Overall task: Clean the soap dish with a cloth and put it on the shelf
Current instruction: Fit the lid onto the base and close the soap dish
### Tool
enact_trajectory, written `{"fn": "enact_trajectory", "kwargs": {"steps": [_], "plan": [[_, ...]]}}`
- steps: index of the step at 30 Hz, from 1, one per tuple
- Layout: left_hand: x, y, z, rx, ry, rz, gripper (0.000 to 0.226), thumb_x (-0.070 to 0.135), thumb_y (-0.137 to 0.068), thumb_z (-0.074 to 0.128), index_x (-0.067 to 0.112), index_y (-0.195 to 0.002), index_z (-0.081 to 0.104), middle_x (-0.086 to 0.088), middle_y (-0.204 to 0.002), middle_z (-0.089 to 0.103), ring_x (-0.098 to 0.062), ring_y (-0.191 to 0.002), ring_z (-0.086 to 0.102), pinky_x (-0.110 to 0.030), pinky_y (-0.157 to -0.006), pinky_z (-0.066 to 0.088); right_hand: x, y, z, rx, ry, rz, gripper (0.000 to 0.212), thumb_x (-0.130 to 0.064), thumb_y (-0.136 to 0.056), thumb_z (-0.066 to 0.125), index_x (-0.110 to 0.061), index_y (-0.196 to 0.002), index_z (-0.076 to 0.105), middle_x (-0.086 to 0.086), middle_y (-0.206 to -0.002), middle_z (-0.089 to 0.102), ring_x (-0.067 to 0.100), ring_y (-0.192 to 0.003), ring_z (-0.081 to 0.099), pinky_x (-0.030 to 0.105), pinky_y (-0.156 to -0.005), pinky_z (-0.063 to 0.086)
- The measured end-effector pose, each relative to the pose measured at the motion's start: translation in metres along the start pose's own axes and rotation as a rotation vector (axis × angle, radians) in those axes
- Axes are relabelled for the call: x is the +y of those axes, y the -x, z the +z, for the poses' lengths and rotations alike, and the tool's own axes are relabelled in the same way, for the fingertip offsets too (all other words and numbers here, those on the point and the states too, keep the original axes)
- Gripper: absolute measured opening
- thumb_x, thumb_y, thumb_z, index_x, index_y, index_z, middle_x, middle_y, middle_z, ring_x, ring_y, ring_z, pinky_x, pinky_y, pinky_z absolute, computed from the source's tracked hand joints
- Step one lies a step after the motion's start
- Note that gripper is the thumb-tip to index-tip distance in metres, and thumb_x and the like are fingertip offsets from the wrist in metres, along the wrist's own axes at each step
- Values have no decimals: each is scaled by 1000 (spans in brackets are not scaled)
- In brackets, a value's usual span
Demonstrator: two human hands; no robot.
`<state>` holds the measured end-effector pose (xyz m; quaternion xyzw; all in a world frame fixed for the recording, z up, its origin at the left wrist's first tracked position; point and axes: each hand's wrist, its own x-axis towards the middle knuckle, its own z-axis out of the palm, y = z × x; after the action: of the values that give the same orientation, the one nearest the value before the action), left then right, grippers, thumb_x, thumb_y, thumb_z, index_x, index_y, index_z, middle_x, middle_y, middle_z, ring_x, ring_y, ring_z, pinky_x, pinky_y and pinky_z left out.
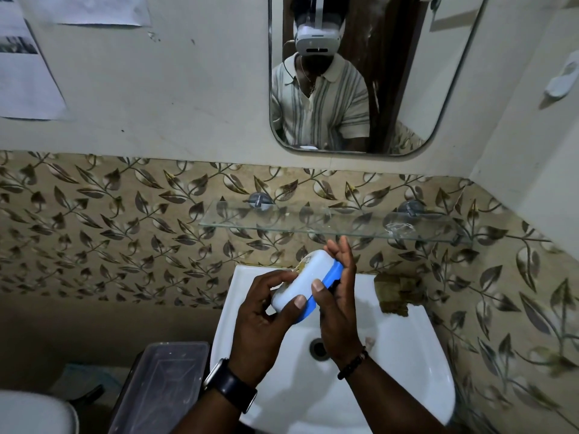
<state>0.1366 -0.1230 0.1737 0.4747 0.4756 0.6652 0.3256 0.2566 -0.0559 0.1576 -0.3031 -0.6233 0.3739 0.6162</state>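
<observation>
Both hands: left hand [260, 317] and right hand [338, 308], each grip tight on the white-and-blue plastic soap dish [313, 274].
Cleaning: not done; dirt [302, 264] shows, crumpled brown cloth [398, 292] lies apart.
Clear glass shelf [282, 228]: no dish yet.

A small bathroom: a white washbasin [407, 355] at 6 o'clock, a glass shelf [329, 221] just above it, a wall mirror [398, 57] at 12 o'clock, and leaf-patterned tiles [109, 214] across the wall.

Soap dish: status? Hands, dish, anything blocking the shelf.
Dish gripped by left hand and right hand, above sink. Cloth on sink rim, untouched. Nothing between dish and shelf.
</observation>
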Motion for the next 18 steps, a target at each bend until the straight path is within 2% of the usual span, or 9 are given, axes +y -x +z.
{"fn": "enact_trajectory", "kwargs": {"steps": [2, 5, 6, 10, 12, 13, 16, 18], "plan": [[-1, 1, 0, 10, 7, -14, 40, 41, -79, 73, 21, -114, 70, 1, -121, 68, -28, -107, 65, -27, -72, 55, 1, 0, -2, -21, 10, -7, 71, -30, -94, 55, -38, -156, 22, -1, -157, 36, 26, -144, 38, 62, -116, 34], [-3, 4, 0, 25, 19, -31, 42, 43, -79, 72, 22, -116, 70, -2, -122, 69, -33, -105, 65, -48, -77, 58, 3, 0, -3, -46, 20, -10, 71, -31, -94, 55, -38, -156, 21, -2, -157, 35, 27, -143, 39, 65, -113, 35], [-4, 5, 0, 28, 18, -24, 42, 42, -80, 72, 21, -116, 70, -2, -122, 69, -32, -106, 65, -49, -79, 58, 4, -1, -3, -47, 18, -10, 71, -32, -94, 55, -37, -156, 21, -2, -158, 35, 28, -143, 39, 65, -113, 35], [-6, 6, 0, 8, 11, 16, 35, 27, -83, 74, 17, -116, 69, -1, -120, 68, -26, -107, 65, -24, -73, 54, 5, -1, -3, -51, 15, -13, 72, -31, -94, 56, -35, -157, 21, -1, -158, 35, 30, -144, 38, 68, -112, 34], [-9, 5, -1, -4, 15, 30, 36, 25, -82, 76, 15, -116, 69, -1, -119, 67, -26, -108, 64, -23, -71, 55, 5, 0, -3, -60, 13, -11, 72, -32, -94, 56, -36, -157, 20, -1, -158, 34, 30, -144, 37, 68, -112, 33], [-10, 5, -2, -5, 23, 32, 38, 28, -81, 77, 15, -116, 69, -1, -120, 67, -27, -109, 64, -28, -72, 58, 5, 0, -3, -68, 13, -8, 72, -34, -94, 57, -37, -157, 20, -2, -158, 34, 30, -144, 38, 68, -112, 34], [-13, -1, -7, -9, 61, 10, 44, 34, -79, 76, 16, -118, 69, -5, -124, 67, -37, -113, 63, -57, -80, 60, 0, -1, -6, -117, 21, -2, 78, -50, -94, 63, -35, -157, 20, -1, -157, 37, 30, -140, 43, 60, -109, 43], [-16, -6, -14, -38, 72, 2, 45, 34, -80, 76, 17, -121, 68, -8, -126, 67, -41, -112, 62, -65, -82, 56, -4, -6, -12, -173, 20, 4, 82, -56, -88, 69, -32, -155, 29, 4, -156, 39, 33, -139, 45, 52, -107, 48]]}}
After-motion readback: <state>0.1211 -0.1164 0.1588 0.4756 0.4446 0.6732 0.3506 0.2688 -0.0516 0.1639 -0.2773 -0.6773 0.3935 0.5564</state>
